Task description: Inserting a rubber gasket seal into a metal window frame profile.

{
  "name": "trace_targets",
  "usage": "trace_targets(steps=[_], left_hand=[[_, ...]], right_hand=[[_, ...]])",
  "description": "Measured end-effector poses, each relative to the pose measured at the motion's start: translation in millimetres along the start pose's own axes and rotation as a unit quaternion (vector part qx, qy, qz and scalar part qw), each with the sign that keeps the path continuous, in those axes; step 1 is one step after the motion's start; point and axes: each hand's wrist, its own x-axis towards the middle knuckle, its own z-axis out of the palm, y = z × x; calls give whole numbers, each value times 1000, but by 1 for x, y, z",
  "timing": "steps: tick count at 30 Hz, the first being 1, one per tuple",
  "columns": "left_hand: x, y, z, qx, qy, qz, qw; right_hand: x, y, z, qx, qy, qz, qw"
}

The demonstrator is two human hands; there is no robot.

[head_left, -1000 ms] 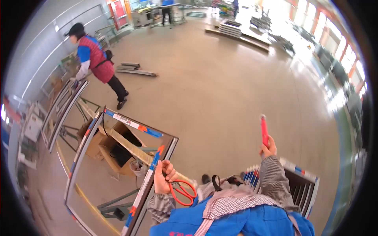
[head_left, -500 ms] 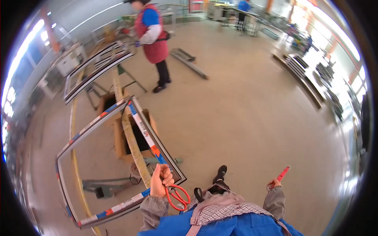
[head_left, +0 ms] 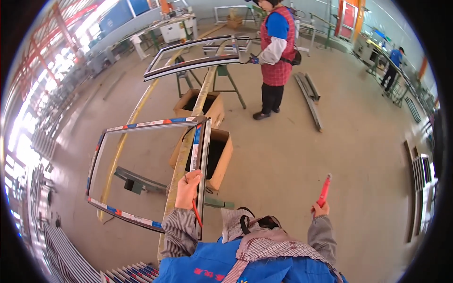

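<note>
My left hand [head_left: 188, 191] is closed at the right side of the near window frame [head_left: 151, 125], its fingers over that side; whether it grips the frame I cannot tell. From this hand hang scissors with red handles [head_left: 197, 214], seen edge-on, their blades hidden. The frame is dark and rectangular, with white, blue and orange protective film, and lies across yellow-wrapped rails [head_left: 180, 172]. Held out to the right, my right hand [head_left: 321, 209] is closed round a red-handled tool [head_left: 324, 191], its small round metal tip pointing away from me.
A co-worker in a red checked apron [head_left: 278, 63] stands by a second frame [head_left: 188, 63] farther along the rails. Open cardboard boxes [head_left: 224, 160] sit beneath. Metal profiles [head_left: 309, 104] lie on the floor; more profiles [head_left: 417, 174] are stacked at the right. Another person [head_left: 394, 66] works far off.
My view has swung left, so the frames and the co-worker appear farther right. My left hand has come onto the frame's right side, and the scissors have turned edge-on.
</note>
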Motion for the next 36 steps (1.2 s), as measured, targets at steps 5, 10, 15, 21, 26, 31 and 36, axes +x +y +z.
trace_targets(steps=[5,10,15,21,26,31,36], left_hand=[[73,3,3,173,157,92,968],[190,-12,-18,288,221,122,924],[296,-2,-9,409,219,67,883],[345,-19,11,546,267,-75,791],[327,-20,23,560,312,-125,757],[286,-32,52,508,338,-162,775],[248,-48,83,419,534,-145,720]], right_hand=[[64,-48,91,-75,-78,3,994],[122,-67,135,-105,-104,45,988],[194,-79,177,-131,-129,42,982],[246,-124,282,-292,-260,12,920],[307,-125,389,-346,-437,-68,828],[343,-164,508,-323,-608,-128,714],[361,-192,609,-390,-691,-294,532]])
